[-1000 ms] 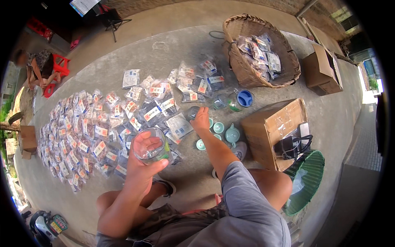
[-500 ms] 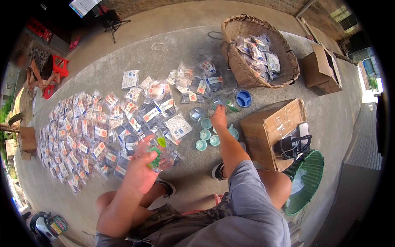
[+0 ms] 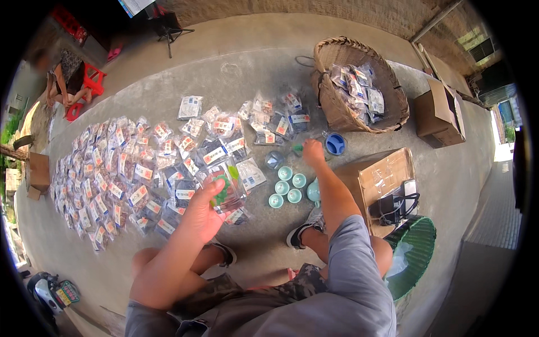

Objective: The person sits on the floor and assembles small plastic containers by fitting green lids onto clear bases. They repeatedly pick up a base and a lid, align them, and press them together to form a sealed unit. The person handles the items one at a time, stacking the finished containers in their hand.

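Note:
My left hand (image 3: pixel 205 205) grips a clear, glass-like container (image 3: pixel 238 199) above the packets, tilted. Inside it show a dark green piece and a light green one (image 3: pixel 233 172). Farther off and to the right, my right hand (image 3: pixel 313 153) is closed, fingertips down, among clear containers on the ground. A small green bit (image 3: pixel 297 147) shows just left of its fingers; whether I hold it is unclear. Close by on its right stands a round container with a blue inside (image 3: pixel 335 144). A clear glass (image 3: pixel 274 160), several pale green cups (image 3: pixel 285 172) and a matching teapot (image 3: pixel 314 192) sit nearer me.
Many sealed packets (image 3: pixel 137 195) spread over the ground at left. A woven basket (image 3: pixel 331 101) of packets stands far right, by an open carton (image 3: pixel 435 121). Another carton (image 3: pixel 365 174) and a green basket (image 3: pixel 418 264) flank my right leg. A person (image 3: pixel 68 84) sits far left.
My right hand has moved right and farther away, toward the blue-lined container, uncovering more of the teapot. My left hand keeps the clear container, shifted slightly right. The whole view has shifted a little.

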Motion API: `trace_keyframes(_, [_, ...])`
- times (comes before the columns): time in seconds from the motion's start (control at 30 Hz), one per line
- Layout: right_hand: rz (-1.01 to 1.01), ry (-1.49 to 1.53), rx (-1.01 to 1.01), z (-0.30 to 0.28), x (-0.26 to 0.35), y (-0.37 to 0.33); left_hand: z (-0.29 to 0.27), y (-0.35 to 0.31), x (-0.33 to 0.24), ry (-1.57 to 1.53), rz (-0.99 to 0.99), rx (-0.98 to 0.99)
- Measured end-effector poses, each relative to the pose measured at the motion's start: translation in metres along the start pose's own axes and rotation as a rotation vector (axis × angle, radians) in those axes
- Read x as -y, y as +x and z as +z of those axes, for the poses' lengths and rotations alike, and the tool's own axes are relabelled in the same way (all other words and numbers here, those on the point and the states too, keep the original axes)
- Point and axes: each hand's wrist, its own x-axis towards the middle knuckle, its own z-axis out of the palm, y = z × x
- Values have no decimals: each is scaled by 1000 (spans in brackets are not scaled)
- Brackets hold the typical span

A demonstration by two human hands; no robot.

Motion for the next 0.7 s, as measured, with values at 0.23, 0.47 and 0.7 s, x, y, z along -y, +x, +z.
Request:
trace_keyframes(0.23, [36,588,525,-178,61,-9,0,1,-6,-94,-12,122])
trace_keyframes(0.47, [-187,1130,765,-318,144,-125,12,-9,4,-276,-115,486])
trace_keyframes(0.7, [-198,1302,587,-328,186,-204,25,-51,23,-280,-151,790])
